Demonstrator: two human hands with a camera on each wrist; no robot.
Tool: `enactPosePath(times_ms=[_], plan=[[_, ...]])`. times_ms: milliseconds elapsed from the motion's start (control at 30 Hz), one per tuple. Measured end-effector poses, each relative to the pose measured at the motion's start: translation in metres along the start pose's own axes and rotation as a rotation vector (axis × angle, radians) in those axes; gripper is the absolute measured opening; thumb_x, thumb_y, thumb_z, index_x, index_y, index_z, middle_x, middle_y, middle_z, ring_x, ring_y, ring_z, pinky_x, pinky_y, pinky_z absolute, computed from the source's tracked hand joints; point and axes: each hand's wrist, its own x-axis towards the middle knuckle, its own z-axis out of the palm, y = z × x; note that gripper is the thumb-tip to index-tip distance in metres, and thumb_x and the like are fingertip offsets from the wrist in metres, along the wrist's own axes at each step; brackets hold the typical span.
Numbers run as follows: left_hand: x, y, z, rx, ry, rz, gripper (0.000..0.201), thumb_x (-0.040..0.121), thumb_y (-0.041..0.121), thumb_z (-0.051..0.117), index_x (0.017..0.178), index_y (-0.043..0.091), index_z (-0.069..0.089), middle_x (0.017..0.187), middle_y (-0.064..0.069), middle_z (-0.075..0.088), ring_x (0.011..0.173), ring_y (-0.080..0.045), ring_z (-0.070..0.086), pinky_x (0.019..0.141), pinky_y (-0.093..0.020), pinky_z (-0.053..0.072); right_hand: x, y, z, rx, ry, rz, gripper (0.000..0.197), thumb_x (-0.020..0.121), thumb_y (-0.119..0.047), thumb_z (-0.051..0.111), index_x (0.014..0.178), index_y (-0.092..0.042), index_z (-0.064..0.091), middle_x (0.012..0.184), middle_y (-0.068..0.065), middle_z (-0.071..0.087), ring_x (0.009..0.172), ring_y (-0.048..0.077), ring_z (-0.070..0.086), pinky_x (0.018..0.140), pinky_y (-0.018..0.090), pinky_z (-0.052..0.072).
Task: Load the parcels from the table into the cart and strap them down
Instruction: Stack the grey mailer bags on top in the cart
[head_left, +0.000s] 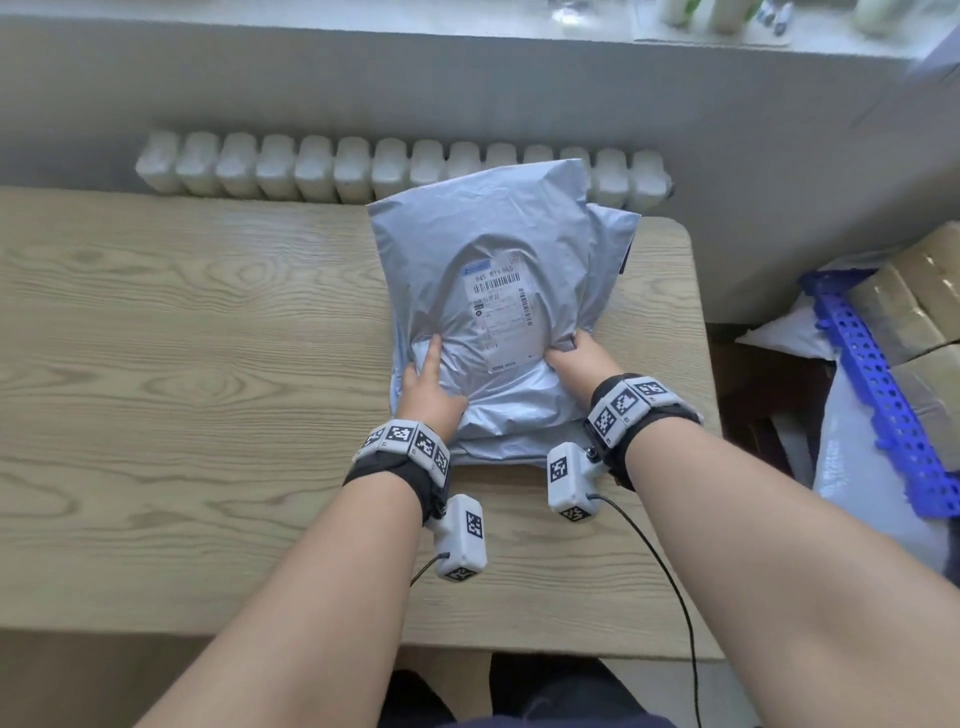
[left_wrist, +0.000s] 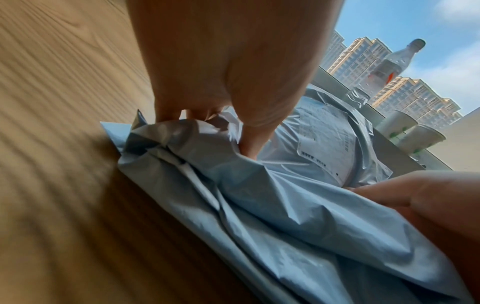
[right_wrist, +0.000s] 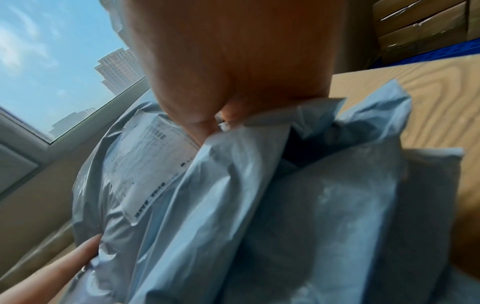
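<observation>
A grey-blue plastic mailer parcel (head_left: 483, 234) with a white shipping label (head_left: 501, 312) lies on the right part of the wooden table (head_left: 182, 338). It rests on a second grey mailer (head_left: 615, 228) that shows at its right and near edges. My left hand (head_left: 431, 379) grips the top parcel's near-left edge, bunching the plastic (left_wrist: 182, 133), with the forefinger lying on top. My right hand (head_left: 574, 358) grips the near-right side, fingers dug into the folds (right_wrist: 233, 131). The blue perforated cart (head_left: 872, 384) stands right of the table.
Brown taped cardboard boxes (head_left: 914, 301) sit in the cart beside a white bag. A white radiator (head_left: 311, 166) runs along the wall behind the table. A clear bottle (left_wrist: 387, 67) and paper cups (left_wrist: 410, 131) stand on the windowsill.
</observation>
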Motion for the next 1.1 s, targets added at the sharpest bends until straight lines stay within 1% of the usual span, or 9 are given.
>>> enactPosePath(times_ms=[133, 233, 300, 400, 500, 667, 867, 1000, 1100], plan=[[-0.024, -0.057, -0.033, -0.034, 0.012, -0.035, 0.087, 0.089, 0.018, 0.058, 0.149, 0.045, 0.001, 0.159, -0.014, 0.003, 0.148, -0.029, 0.009, 0.115, -0.039, 0.023, -0.035, -0.023, 0.051, -0.077, -0.038, -0.029, 0.043, 0.096, -0.019, 0.047, 0.138, -0.006, 0.042, 0.133, 0.017, 0.054, 0.121, 0.032, 0.052, 0.096, 0.031, 0.042], [-0.043, -0.11, -0.061, -0.051, 0.043, -0.061, 0.087, 0.089, 0.02, 0.059, 0.149, 0.045, 0.001, 0.159, -0.015, 0.004, 0.147, -0.029, 0.011, 0.115, -0.038, 0.023, -0.063, -0.045, 0.098, -0.132, -0.102, -0.041, 0.043, 0.098, -0.016, 0.043, 0.138, -0.004, 0.039, 0.136, 0.019, 0.048, 0.123, 0.033, 0.048, 0.099, 0.03, 0.036], [-0.057, -0.146, -0.082, -0.051, 0.067, -0.08, 0.086, 0.089, 0.022, 0.058, 0.149, 0.046, 0.001, 0.159, -0.013, 0.004, 0.145, -0.031, 0.02, 0.115, -0.04, 0.026, -0.083, -0.058, 0.133, -0.099, -0.124, -0.034, 0.043, 0.094, -0.017, 0.048, 0.136, -0.007, 0.042, 0.132, 0.019, 0.051, 0.119, 0.033, 0.051, 0.101, 0.032, 0.037], [-0.074, -0.198, -0.116, -0.068, 0.112, -0.11, 0.085, 0.089, 0.024, 0.058, 0.148, 0.049, 0.001, 0.16, -0.011, 0.003, 0.134, -0.033, 0.041, 0.111, -0.043, 0.036, -0.108, -0.078, 0.187, -0.054, -0.14, -0.046, 0.044, 0.089, -0.02, 0.053, 0.131, -0.012, 0.046, 0.125, 0.017, 0.056, 0.112, 0.033, 0.055, 0.102, 0.038, 0.041], [-0.088, -0.245, -0.154, -0.053, 0.174, -0.124, 0.08, 0.091, 0.02, 0.054, 0.149, 0.045, 0.006, 0.16, -0.009, 0.003, 0.141, -0.031, 0.03, 0.115, -0.04, 0.03, -0.129, -0.102, 0.242, -0.055, -0.155, -0.063, 0.043, 0.088, -0.022, 0.054, 0.13, -0.013, 0.047, 0.127, 0.017, 0.057, 0.115, 0.033, 0.055, 0.104, 0.039, 0.04], [-0.103, -0.316, -0.216, -0.06, 0.241, -0.175, 0.078, 0.086, 0.003, 0.04, 0.148, 0.044, 0.017, 0.16, 0.002, 0.001, 0.142, -0.03, 0.026, 0.111, -0.043, 0.036, -0.165, -0.144, 0.32, -0.096, -0.179, -0.084, 0.051, 0.094, -0.025, 0.052, 0.139, -0.005, 0.04, 0.134, 0.017, 0.052, 0.123, 0.032, 0.051, 0.1, 0.034, 0.04], [-0.089, -0.366, -0.267, -0.04, 0.253, -0.228, 0.074, 0.087, 0.008, 0.045, 0.149, 0.039, 0.017, 0.159, 0.001, 0.005, 0.141, -0.03, 0.029, 0.108, -0.043, 0.039, -0.178, -0.197, 0.385, -0.215, -0.199, -0.134, 0.05, 0.095, -0.027, 0.049, 0.139, -0.005, 0.038, 0.134, 0.018, 0.051, 0.122, 0.033, 0.051, 0.101, 0.037, 0.041], [-0.069, -0.385, -0.293, -0.048, 0.28, -0.237, 0.07, 0.091, 0.017, 0.047, 0.151, 0.035, 0.015, 0.159, -0.001, 0.007, 0.139, -0.031, 0.032, 0.11, -0.043, 0.036, -0.165, -0.239, 0.407, -0.344, -0.247, -0.172, 0.043, 0.098, -0.02, 0.043, 0.139, -0.006, 0.041, 0.138, 0.017, 0.047, 0.127, 0.031, 0.046, 0.107, 0.035, 0.036], [-0.049, -0.398, -0.323, -0.059, 0.284, -0.248, 0.069, 0.093, 0.018, 0.047, 0.152, 0.032, 0.014, 0.158, -0.004, 0.009, 0.141, -0.031, 0.029, 0.113, -0.042, 0.033, -0.15, -0.277, 0.43, -0.308, -0.238, -0.197, 0.048, 0.093, -0.028, 0.048, 0.136, -0.008, 0.043, 0.13, 0.017, 0.055, 0.119, 0.033, 0.053, 0.103, 0.039, 0.043]])
